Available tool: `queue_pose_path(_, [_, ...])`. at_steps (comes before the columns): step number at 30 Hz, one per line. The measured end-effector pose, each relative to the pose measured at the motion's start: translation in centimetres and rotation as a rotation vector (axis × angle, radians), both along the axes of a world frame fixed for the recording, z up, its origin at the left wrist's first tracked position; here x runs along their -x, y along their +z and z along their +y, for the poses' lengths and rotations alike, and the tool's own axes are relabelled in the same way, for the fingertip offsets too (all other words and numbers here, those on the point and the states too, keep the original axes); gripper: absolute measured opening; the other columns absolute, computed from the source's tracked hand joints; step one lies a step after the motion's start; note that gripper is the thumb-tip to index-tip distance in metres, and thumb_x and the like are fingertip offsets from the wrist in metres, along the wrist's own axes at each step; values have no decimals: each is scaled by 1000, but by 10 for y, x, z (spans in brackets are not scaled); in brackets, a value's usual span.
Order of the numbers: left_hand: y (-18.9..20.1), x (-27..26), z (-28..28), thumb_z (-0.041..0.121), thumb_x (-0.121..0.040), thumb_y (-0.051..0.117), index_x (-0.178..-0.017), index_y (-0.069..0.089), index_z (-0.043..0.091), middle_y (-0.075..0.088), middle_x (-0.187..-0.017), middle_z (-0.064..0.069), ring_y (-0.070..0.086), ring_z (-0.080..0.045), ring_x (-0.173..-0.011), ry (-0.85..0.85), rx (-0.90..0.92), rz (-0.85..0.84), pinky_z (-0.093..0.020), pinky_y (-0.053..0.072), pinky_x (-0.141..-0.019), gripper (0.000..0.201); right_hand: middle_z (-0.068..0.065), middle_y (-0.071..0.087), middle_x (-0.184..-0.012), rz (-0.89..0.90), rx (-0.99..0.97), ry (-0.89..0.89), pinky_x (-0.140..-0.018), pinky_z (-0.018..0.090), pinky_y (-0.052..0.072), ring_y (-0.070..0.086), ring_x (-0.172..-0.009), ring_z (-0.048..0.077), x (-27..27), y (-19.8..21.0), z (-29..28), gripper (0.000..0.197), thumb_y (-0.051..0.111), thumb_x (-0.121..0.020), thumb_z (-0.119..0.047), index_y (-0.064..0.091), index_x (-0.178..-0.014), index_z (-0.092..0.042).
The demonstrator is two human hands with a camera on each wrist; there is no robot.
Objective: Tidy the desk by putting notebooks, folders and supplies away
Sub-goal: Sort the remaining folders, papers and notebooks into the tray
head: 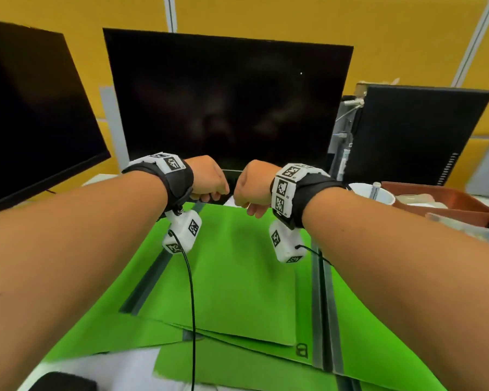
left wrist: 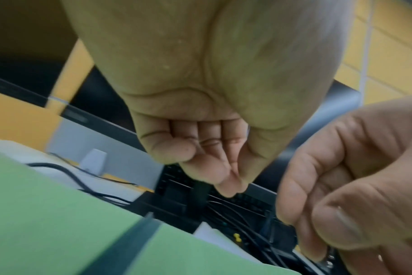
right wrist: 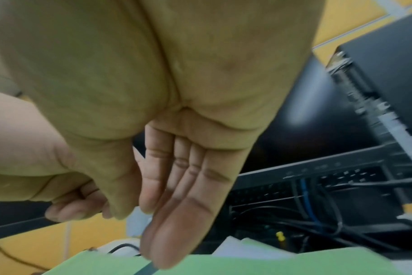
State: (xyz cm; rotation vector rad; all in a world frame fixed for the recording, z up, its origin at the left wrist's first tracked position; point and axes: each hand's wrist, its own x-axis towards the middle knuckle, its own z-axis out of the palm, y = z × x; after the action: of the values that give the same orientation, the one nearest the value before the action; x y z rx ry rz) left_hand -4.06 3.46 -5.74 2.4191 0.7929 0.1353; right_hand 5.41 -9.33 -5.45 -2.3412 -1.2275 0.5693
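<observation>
Several bright green folders with dark grey spine strips lie overlapping on the desk in the head view. Both hands hover above their far edge, close together in front of the monitor. My left hand has its fingers curled into the palm with the thumb meeting them, and I see nothing in it. My right hand hangs with its fingers together and loosely bent, pointing down at a folder edge; it holds nothing. The folders also fill the lower left of the left wrist view.
A large dark monitor stands just behind the hands, a second one at left. At right are a black computer tower, a brown tray and a white cup. Cables and a yellow pushpin lie under the monitor.
</observation>
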Motion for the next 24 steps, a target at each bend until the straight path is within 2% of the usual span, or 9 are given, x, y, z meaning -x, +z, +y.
queue_pose_path(4, [-4,52,31,13,-91,67,-89,77,9,68,-71,-4,57,-17,-51,121,-14,19,-22,45,-48,11,19,78,-87,-16,58,130,-80,45,64,78,-84,30,41,-16,45,17,67,-96,-9,74,-104,4])
queue_pose_path(9, [-19,116,60,4,-87,66,-88,76,2,70,-77,-12,62,-23,-57,283,-32,-11,-28,51,-54,9,10,78,-80,-92,71,291,-78,42,65,78,-76,23,88,-35,86,18,71,-89,-14,78,-101,-2])
queue_pose_path(12, [-28,144,70,2,-86,68,-92,76,-4,74,-83,-17,65,-27,-62,366,-35,20,-36,59,-63,11,18,78,-83,-52,112,345,-80,49,64,78,-82,31,107,-44,100,20,72,-90,-12,77,-101,4])
queue_pose_path(15, [-37,167,74,5,-88,71,-96,77,-3,76,-89,-22,65,-27,-62,417,-31,92,-36,62,-65,14,19,78,-86,-80,102,378,-78,51,64,78,-82,33,124,-52,116,23,73,-89,-11,75,-104,7])
queue_pose_path(18, [-49,178,78,4,-87,70,-101,76,-4,73,-78,-17,64,-26,-62,448,-24,127,-39,62,-69,17,12,78,-78,-146,138,407,-75,47,65,78,-75,27,135,-61,128,20,76,-88,-15,77,-98,2])
queue_pose_path(21, [-56,181,78,4,-90,68,-109,74,1,76,-86,-13,65,-24,-69,426,-13,164,-40,62,-77,21,12,78,-80,-206,202,428,-77,51,64,78,-78,30,144,-70,135,20,82,-82,-19,79,-95,-3])
queue_pose_path(22, [-57,181,78,4,-90,67,-111,74,4,74,-80,-7,65,-22,-67,411,-24,195,-36,63,-75,22,13,79,-84,-225,204,425,-78,52,64,78,-82,32,146,-72,136,23,83,-81,-20,79,-97,-4])
queue_pose_path(24, [-59,180,76,2,-89,68,-109,75,11,65,-57,5,59,-13,-52,390,-48,223,-25,58,-57,24,15,78,-94,-258,201,430,-83,51,63,76,-90,33,149,-74,138,28,84,-81,-21,77,-103,-5])
